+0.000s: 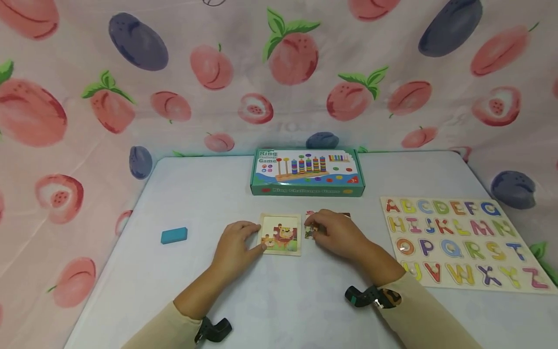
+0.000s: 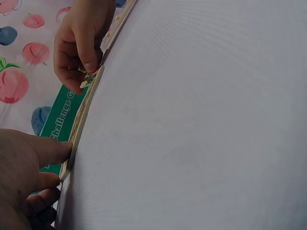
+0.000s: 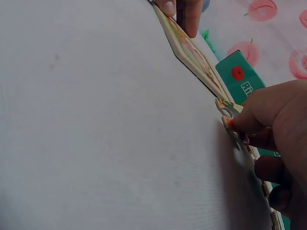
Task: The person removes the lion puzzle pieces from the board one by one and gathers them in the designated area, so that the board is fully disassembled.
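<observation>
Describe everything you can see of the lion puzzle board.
The lion puzzle board is a pale, wood-looking rectangular tray with a raised rim. Inside, a brown-maned lion is pictured, with a smaller figure at lower left, green along the bottom and cream above. It lies, apparently flat, on the white table, in front of the green box. The left grip holds its left edge.

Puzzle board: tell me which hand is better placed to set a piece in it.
Probably the right hand: it pinches a puzzle piece just beside the right edge of the puzzle board. The left hand holds the opposite edge, so it seems better suited to steadying.
</observation>
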### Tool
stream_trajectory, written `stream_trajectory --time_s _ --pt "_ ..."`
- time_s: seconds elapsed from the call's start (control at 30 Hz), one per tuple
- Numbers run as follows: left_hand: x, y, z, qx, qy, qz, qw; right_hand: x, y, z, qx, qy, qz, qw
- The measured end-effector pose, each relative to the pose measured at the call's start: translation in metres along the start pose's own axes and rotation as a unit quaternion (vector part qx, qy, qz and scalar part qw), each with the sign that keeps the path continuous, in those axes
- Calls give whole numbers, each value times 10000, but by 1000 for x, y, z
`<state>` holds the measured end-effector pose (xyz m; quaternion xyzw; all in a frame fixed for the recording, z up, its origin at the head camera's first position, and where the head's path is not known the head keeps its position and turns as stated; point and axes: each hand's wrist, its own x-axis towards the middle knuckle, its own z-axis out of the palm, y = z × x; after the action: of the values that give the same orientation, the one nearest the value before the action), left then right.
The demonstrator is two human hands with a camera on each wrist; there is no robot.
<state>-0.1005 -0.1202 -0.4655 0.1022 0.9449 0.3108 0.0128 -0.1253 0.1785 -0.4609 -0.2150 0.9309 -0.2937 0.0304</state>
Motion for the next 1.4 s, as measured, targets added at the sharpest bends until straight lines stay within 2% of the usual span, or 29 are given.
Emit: stream_trajectory --time_s 0.23,0.6,0.73,1.07,1.4 --pt "-1 0 0 -44 -24 9 10000 0 0 4 -478 76 -195 9986" --pt "0 0 -1 9 38 110 9999 3 -3 2 -821 66 -381 9959" --pt "0 0 -1 19 16 116 9999 8 -10 0 -803 42 -399 9960" --pt "0 2 -1 67 -11 85 9999 28 -34 -1 -414 -190 -789 9958" --pt "-2 5 5 -180 160 186 9995 35 -37 3 -273 -287 -837 9957"
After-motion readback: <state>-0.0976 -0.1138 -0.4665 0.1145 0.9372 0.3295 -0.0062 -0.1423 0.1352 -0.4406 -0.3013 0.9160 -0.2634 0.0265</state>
